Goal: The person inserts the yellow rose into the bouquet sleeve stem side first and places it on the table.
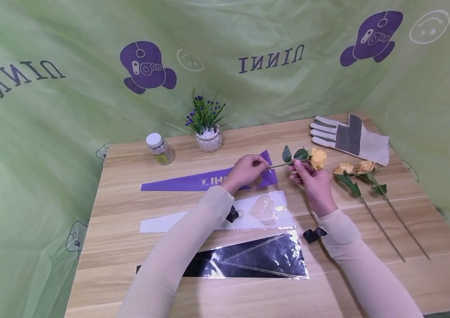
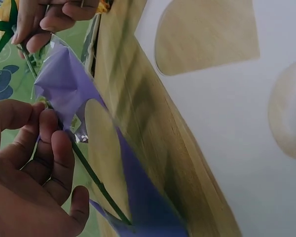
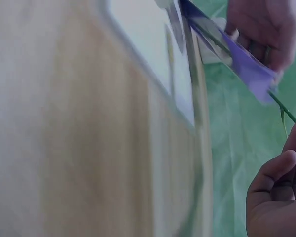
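In the head view my left hand (image 1: 250,170) pinches the edge of a purple flower sleeve (image 1: 185,181) near its wide end. My right hand (image 1: 315,181) holds a single artificial rose (image 1: 318,158) by its stem just below the yellow-orange bloom. The left wrist view shows the green stem (image 2: 91,170) running down into the sleeve, past the fingertips of my left hand (image 2: 34,158). Leaves and bloom stay outside the sleeve's mouth. Thumb and fingers of my right hand (image 3: 281,182) are on the stem in the right wrist view.
A white sleeve (image 1: 248,212) and a black sleeve (image 1: 256,258) lie nearer on the wooden table (image 1: 113,247). Two more roses (image 1: 380,229) lie at right, below a work glove (image 1: 352,139). A lidded jar (image 1: 160,149) and a potted plant (image 1: 209,139) stand at the back.
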